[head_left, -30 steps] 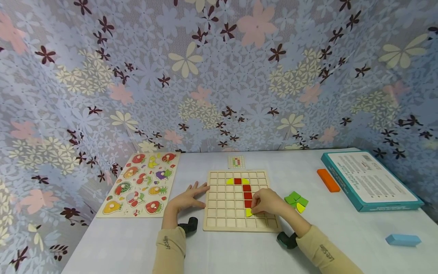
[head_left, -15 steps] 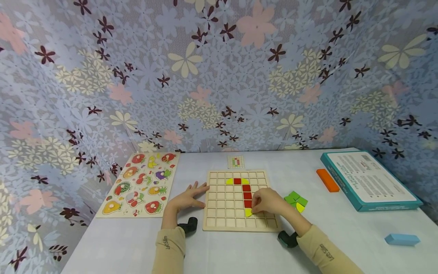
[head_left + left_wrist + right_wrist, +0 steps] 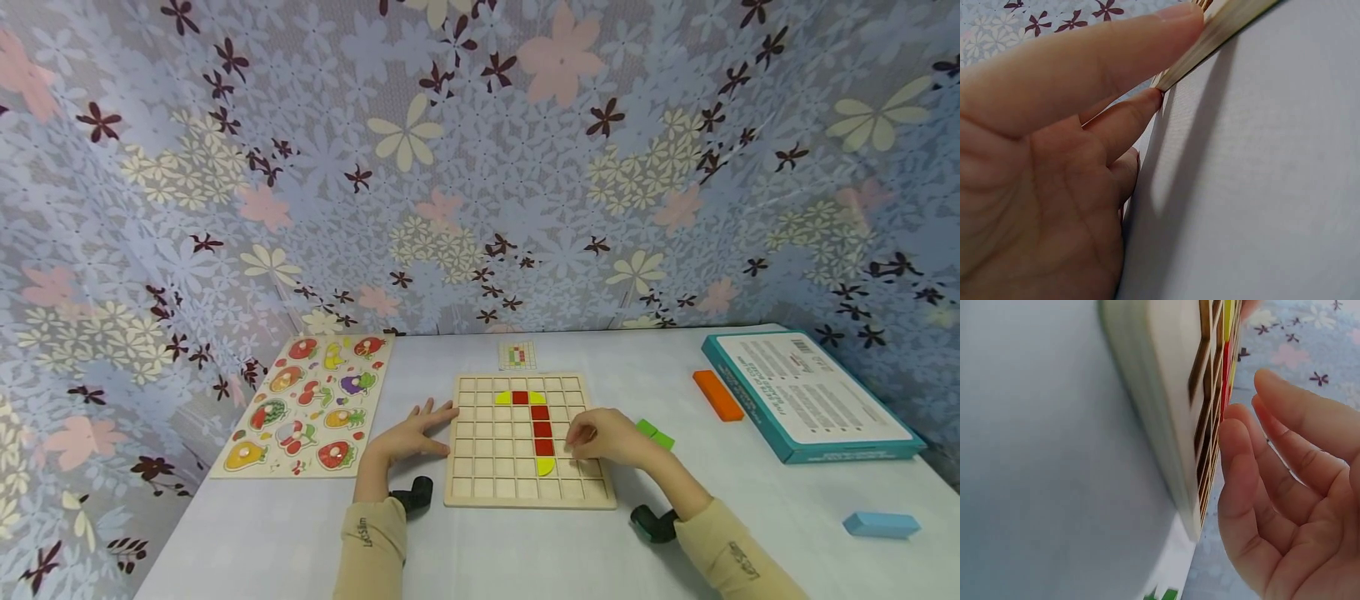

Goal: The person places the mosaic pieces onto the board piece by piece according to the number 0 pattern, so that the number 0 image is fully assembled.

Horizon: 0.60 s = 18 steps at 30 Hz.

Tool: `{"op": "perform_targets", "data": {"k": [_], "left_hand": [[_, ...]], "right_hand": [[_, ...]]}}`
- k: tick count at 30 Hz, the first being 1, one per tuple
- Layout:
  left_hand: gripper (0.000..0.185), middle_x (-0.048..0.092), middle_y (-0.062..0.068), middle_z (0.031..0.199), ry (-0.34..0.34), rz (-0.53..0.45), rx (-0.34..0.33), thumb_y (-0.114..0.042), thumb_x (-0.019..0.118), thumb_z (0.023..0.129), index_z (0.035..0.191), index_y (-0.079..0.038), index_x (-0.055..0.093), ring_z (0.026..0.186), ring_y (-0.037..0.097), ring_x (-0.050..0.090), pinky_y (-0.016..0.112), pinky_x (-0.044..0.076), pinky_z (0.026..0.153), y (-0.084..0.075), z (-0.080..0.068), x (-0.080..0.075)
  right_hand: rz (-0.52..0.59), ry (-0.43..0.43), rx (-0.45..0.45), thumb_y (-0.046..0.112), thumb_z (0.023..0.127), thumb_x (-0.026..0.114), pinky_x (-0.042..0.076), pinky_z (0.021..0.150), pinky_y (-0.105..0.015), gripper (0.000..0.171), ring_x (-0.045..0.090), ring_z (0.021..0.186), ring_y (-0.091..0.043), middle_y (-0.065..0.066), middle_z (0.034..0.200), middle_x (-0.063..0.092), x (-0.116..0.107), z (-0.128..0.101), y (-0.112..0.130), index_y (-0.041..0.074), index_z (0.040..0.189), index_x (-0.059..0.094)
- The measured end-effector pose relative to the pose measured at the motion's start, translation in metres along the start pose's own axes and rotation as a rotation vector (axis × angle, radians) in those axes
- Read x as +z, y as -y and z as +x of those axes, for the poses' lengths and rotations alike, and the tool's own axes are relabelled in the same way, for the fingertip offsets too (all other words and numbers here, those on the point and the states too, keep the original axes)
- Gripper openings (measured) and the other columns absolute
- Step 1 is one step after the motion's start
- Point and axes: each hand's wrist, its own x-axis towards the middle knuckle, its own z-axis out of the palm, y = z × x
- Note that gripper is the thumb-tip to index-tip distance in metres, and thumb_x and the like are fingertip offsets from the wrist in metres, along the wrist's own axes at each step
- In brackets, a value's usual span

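Observation:
A wooden grid board [image 3: 487,483] lies on the white table, with a column of red tiles [image 3: 542,421] and yellow curved tiles [image 3: 545,467] set in its cells. My left hand [image 3: 414,436] rests flat beside the board, fingertips touching its left edge [image 3: 1210,40]. My right hand [image 3: 609,437] hovers over the board's right side with fingers loosely curled and nothing in it [image 3: 1285,487]. Green tiles [image 3: 654,433] lie on the table just right of that hand, partly hidden by it.
A fruit peg puzzle [image 3: 311,400] lies at the left. A small pattern card [image 3: 517,355] sits behind the board. An orange block [image 3: 717,394], a teal box [image 3: 806,392] and a blue block [image 3: 881,524] are on the right. A floral cloth backs the table.
My right hand has let go of the lower yellow tile, which now sits in its cell, and has drawn back to the right toward the green tiles. The left hand has not moved.

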Motion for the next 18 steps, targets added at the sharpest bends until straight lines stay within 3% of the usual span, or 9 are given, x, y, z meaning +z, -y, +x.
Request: {"op": "perform_targets", "data": {"k": [18], "left_hand": [[0.072,0.022,0.005,0.152,-0.007,-0.011,-0.018,-0.014,0.074,0.073,0.139,-0.015,0.044,0.14,0.034,-0.009,0.058,-0.007,0.11,0.001,0.0,0.001]], "right_hand": [[0.059,-0.069,0.076,0.001,0.078,0.068,0.048,0.066,-0.028,0.013,0.055,0.075,-0.017,-0.002,0.081,0.062,-0.02,-0.012,-0.024,0.003,0.09,0.065]]}}
